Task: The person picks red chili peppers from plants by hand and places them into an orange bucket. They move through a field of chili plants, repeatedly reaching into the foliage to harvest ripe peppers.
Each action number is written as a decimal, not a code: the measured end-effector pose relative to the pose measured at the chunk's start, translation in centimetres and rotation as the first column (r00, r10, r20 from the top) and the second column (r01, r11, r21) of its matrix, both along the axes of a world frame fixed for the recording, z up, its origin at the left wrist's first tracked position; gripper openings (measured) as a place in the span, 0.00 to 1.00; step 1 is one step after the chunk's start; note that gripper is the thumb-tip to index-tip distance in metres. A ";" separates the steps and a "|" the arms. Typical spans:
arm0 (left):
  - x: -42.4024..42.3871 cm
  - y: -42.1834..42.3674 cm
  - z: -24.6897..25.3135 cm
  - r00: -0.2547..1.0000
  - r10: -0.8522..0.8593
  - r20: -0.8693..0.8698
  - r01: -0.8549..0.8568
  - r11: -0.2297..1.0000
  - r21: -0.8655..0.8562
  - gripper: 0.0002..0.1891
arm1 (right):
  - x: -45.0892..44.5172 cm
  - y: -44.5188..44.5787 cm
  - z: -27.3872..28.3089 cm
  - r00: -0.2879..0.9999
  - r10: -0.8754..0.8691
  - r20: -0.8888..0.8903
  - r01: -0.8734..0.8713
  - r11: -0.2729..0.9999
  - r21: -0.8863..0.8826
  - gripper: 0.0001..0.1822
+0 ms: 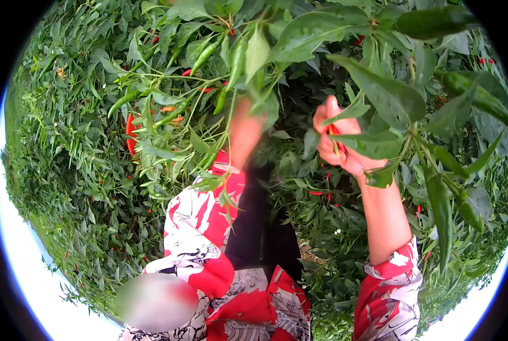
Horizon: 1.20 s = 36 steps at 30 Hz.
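Note:
My right hand (351, 128) is closed around at least one picked red chili pepper (340, 144) with a green stem; leaves cover part of the hand. My left hand (246, 123) reaches in among the chili plant's leaves, blurred, and its fingers are hidden behind foliage. Beside it, slender green chili peppers (238, 62) hang from a leafy branch. Small red chili peppers (316, 193) show lower in the plants, below my right hand.
A red curved rim (130, 135), apparently of a container, shows through the leaves at left, with orange-red peppers (168, 109) near it. A close branch with large green chili peppers (440, 213) hangs at right. Dense chili plants (87, 170) surround me.

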<state>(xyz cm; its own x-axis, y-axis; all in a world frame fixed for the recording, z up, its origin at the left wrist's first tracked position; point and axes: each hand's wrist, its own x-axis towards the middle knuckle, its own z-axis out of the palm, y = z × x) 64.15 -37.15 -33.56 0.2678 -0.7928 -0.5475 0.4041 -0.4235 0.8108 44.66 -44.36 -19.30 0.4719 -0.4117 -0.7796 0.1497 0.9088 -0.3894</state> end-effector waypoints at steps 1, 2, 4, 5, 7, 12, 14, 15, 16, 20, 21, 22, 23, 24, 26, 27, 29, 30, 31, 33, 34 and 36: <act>-0.3 -1.9 2.6 0.860 -0.233 0.455 0.183 0.972 0.150 0.15 | 0.4 -0.7 -3.2 0.999 -0.011 0.046 0.008 0.998 0.055 0.19; -0.4 -3.1 3.9 0.484 -0.444 0.754 0.263 0.896 0.358 0.14 | 1.1 -1.0 -4.5 1.000 -0.018 0.013 0.017 1.000 0.023 0.18; 1.5 -1.8 0.4 0.298 -0.138 0.945 0.255 0.965 0.060 0.12 | 3.4 -1.0 -7.5 0.997 0.040 -0.061 -0.034 0.994 0.103 0.13; -1.3 -2.5 -1.1 0.588 -0.005 0.809 0.106 0.992 -0.070 0.12 | 1.3 0.3 -10.0 0.929 0.068 -0.364 -0.019 0.991 0.136 0.10; -1.7 -2.3 -3.4 0.963 0.264 0.060 -0.234 0.923 -0.305 0.13 | -0.5 4.2 -15.3 0.747 0.089 -0.659 0.016 0.988 0.151 0.08; -1.5 -2.3 5.0 0.616 -0.330 0.715 0.278 0.941 0.195 0.20 | -2.6 6.6 -18.4 0.707 0.125 -0.696 -0.134 0.990 0.041 0.11; -0.9 -2.0 6.3 0.458 -0.382 0.802 0.367 0.903 0.221 0.19 | -0.9 5.6 -17.9 0.737 0.168 -0.655 -0.236 0.972 -0.016 0.07; -1.1 -2.0 5.7 0.497 -0.384 0.778 0.412 0.894 0.178 0.19 | -1.3 5.7 -19.4 0.749 0.121 -0.652 -0.217 0.974 -0.069 0.06; -1.3 -2.0 4.8 0.560 -0.391 0.730 0.444 0.886 0.134 0.19 | -1.8 5.8 -20.5 0.759 0.072 -0.648 -0.196 0.973 -0.121 0.06; -1.1 -3.1 1.1 0.730 -0.481 0.485 0.525 0.850 0.053 0.17 | -1.4 5.6 -20.4 0.696 0.135 -0.705 -0.343 0.926 -0.160 0.06; -1.7 -3.5 0.4 0.755 -0.512 0.409 0.548 0.836 0.035 0.17 | -2.1 5.8 -20.4 0.688 0.143 -0.712 -0.450 0.853 -0.263 0.07; -2.3 -4.2 -0.2 0.766 -0.545 0.342 0.573 0.819 0.022 0.16 | -3.1 6.0 -20.1 0.608 0.068 -0.791 -0.538 0.768 -0.347 0.06; -2.6 -4.2 -1.2 0.772 -0.568 0.285 0.585 0.810 0.030 0.16 | -2.6 6.2 -19.0 0.545 -0.006 -0.839 -0.626 0.663 -0.411 0.07; -2.5 -4.2 -2.1 0.771 -0.591 0.239 0.599 0.800 0.045 0.15 | -1.7 6.2 -17.7 0.496 -0.091 -0.864 -0.705 0.539 -0.461 0.07; -3.3 -4.5 -3.1 0.764 -0.629 0.140 0.628 0.776 0.061 0.15 | -1.4 6.2 -15.3 0.455 -0.010 -0.891 -0.726 0.575 -0.377 0.07; -4.0 -4.5 -3.2 0.758 -0.647 0.084 0.643 0.763 0.066 0.14 | -2.0 6.5 -15.0 0.460 -0.030 -0.887 -0.727 0.561 -0.396 0.07; -4.4 -4.3 -3.4 0.752 -0.657 -0.054 0.659 0.749 0.062 0.13 | -2.8 6.8 -15.0 0.484 -0.067 -0.872 -0.712 0.549 -0.438 0.07; -4.2 -4.2 -3.6 0.748 -0.644 -0.160 0.658 0.752 0.048 0.13 | -3.1 7.0 -15.0 0.515 -0.075 -0.854 -0.687 0.560 -0.463 0.07; -4.4 -4.5 -2.2 0.690 -0.643 -0.333 0.675 0.738 -0.026 0.13 | -4.0 7.1 -14.4 0.524 -0.091 -0.847 -0.660 0.584 -0.472 0.07; -1.5 -4.6 1.9 0.552 -0.580 -0.599 0.651 0.748 -0.125 0.13 | -3.7 7.6 -14.6 0.678 -0.136 -0.722 -0.465 0.681 -0.565 0.07; -3.0 -4.3 0.9 0.584 -0.764 -0.274 0.770 0.629 -0.112 0.13 | -4.0 7.8 -15.2 0.768 -0.181 -0.614 -0.264 0.784 -0.561 0.08; -5.6 -3.2 0.2 0.595 -0.791 0.140 0.777 0.611 0.149 0.11 | -5.4 6.2 -12.6 0.860 -0.009 -0.511 -0.121 0.968 -0.220 0.09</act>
<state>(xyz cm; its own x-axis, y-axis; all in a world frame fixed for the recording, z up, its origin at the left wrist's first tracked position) 58.53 -40.31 -33.39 -0.3456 -0.7073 -0.6167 -0.2533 -0.5624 0.7871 39.28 -38.18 -31.86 0.0684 -0.5986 -0.7981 -0.1744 0.7805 -0.6003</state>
